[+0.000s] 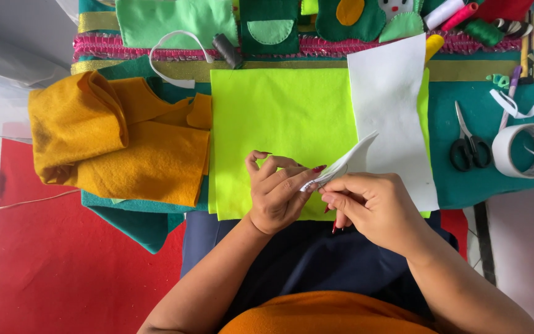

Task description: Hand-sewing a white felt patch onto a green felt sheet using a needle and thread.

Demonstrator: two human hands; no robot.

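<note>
I have a small, thin piece of white felt (pixel 346 162) pinched between both hands just above the near edge of the worktop (pixel 489 179); my left hand (pixel 276 192) holds its lower end with thumb and forefinger closed tight on it, and my right hand (pixel 372 207) is curled in from the other side, its fingers (pixel 335 185) narrowed onto the same end, though I cannot tell whether something fine sits between them; the free tip of the piece sticks up and away toward the large white felt sheet (pixel 394 117) that lies over the bright yellow-green felt square (pixel 279 117) at the middle of the worktop; I judge the piece very light, soft and floppy, not slippery, likely to bend or curl if I grip only one corner, so it is best held close to the edge being worked, with a flat pinch rather than a squeeze; crumpled mustard-yellow felt (pixel 115 139) lies toward the left edge; black-handled scissors (pixel 468 145) and a roll of white tape (pixel 526 151) rest near the right edge, on the teal felt covering; spools of thread (pixel 458 12) and sewn green felt shapes (pixel 270 25) crowd the far edge.
</note>
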